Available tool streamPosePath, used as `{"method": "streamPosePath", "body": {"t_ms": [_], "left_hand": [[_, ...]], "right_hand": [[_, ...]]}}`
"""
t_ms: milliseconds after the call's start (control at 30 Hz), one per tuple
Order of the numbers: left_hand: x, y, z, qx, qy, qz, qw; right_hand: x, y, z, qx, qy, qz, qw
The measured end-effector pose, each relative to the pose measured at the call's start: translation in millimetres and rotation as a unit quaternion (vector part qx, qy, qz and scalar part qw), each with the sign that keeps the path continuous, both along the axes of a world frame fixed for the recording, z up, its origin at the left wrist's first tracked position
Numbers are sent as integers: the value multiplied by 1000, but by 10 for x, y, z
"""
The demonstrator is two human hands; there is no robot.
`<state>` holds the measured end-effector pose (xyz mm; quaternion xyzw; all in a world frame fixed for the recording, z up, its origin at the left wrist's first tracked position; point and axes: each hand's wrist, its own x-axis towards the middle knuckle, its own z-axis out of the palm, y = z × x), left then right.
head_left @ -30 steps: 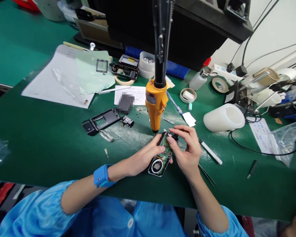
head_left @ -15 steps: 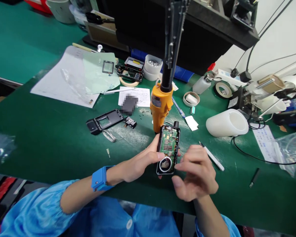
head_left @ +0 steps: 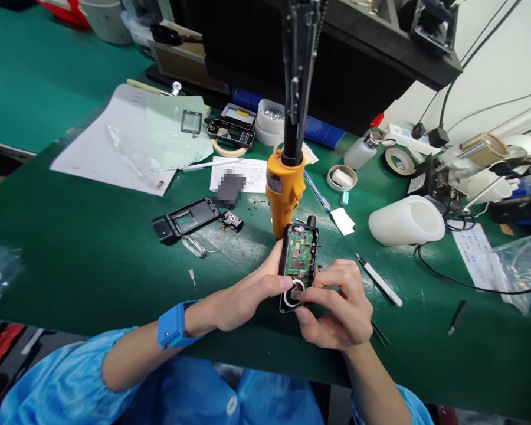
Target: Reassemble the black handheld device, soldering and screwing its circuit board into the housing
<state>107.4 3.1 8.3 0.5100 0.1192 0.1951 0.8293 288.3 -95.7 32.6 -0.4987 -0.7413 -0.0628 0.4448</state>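
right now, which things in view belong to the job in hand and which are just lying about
Job in hand: open device, held by the left hand, right hand at its lower end; probably the orange screwdriver just beyond it.

Seemingly lying about: white knife, bottle, white cylinder.

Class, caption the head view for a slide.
Left hand holds black rectangular device, green circuit board exposed; right hand at its white ring.

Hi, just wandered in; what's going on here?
A person in blue sleeves is handling an opened electronic device, its green circuit board showing. The left hand holds it, while the right hand has its fingers at the white ring near the device's closer end; whether they grip anything is unclear. An orange tool stands just beyond, and a black casing lies to the left.
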Motion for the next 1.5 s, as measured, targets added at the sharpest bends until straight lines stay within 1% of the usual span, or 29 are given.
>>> {"method": "streamPosePath", "body": {"t_ms": [133, 233, 333, 433, 633, 867, 1000, 1300, 1500], "left_hand": [[31, -11, -18, -18, -13, 11, 1000], [42, -26, 35, -29, -12, 6, 999], [33, -75, 102, 8, 1, 11, 1000], [27, -140, 124, 43, -5, 31, 999], [44, -202, 102, 48, -24, 57, 997], [70, -220, 59, 72, -38, 97, 992], [84, -227, 42, 90, -47, 108, 989], [97, -225, 86, 64, -67, 127, 988], [126, -238, 103, 6, -70, 133, 989]], "right_hand": [[-13, 18, -17, 17, 1, -19, 1000], [-43, 41, -29, 26, 26, -36, 999], [-61, 55, -35, 39, 69, -38, 996], [-32, 46, -27, 38, 80, -29, 996], [70, 6, -30, -5, 86, 8, 996], [38, 13, -52, -12, 98, 17, 995], [29, 16, -56, -8, 99, 17, 995], [33, 24, -111, -13, 132, 16, 991], [41, 72, -190, -8, 146, 8, 989]]}}
